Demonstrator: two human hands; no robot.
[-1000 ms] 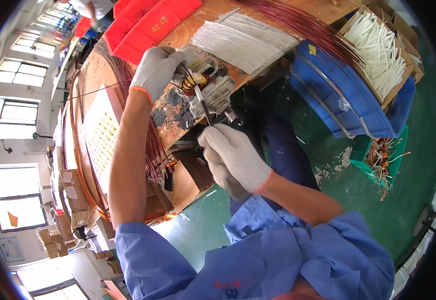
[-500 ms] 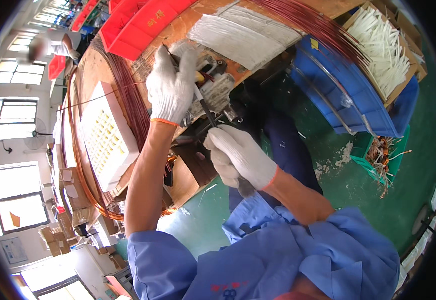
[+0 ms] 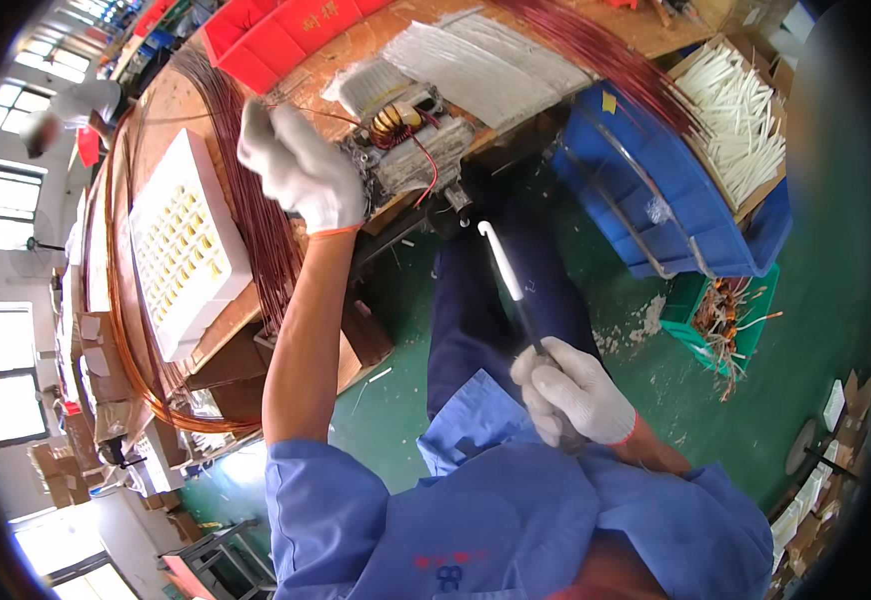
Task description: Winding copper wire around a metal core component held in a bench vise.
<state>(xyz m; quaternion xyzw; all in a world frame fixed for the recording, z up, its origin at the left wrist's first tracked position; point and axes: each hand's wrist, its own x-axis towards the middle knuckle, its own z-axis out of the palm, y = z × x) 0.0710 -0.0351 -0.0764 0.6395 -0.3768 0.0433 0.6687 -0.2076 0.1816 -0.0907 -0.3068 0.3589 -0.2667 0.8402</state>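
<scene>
Both my hands wear white knit gloves. My right hand (image 3: 571,392) is wrapped round the handle of a hook tool (image 3: 503,262), held in front of my lap. Its white shaft points up toward the bench, and the small bent tip is free. My left hand (image 3: 308,172) is raised over the left part of the bench, slightly blurred. A thin reddish wire (image 3: 331,116) runs from its fingertips to a ring-shaped coil (image 3: 394,124) wound with copper wire. The coil rests in a fixture (image 3: 421,160) at the bench edge, and a red wire end (image 3: 430,180) hangs from it.
A white foam tray (image 3: 191,250) with yellow parts and bundles of dark red wire (image 3: 256,210) lie to the left. Red bins (image 3: 286,40) and pale sheets (image 3: 486,60) are behind. At right stand a blue bin (image 3: 646,190), a box of white strips (image 3: 731,120) and a green scrap bin (image 3: 691,320).
My right hand has drawn the hook tool back from the coil, down and to the right. My left hand has left the coil and moved left, uncovering it.
</scene>
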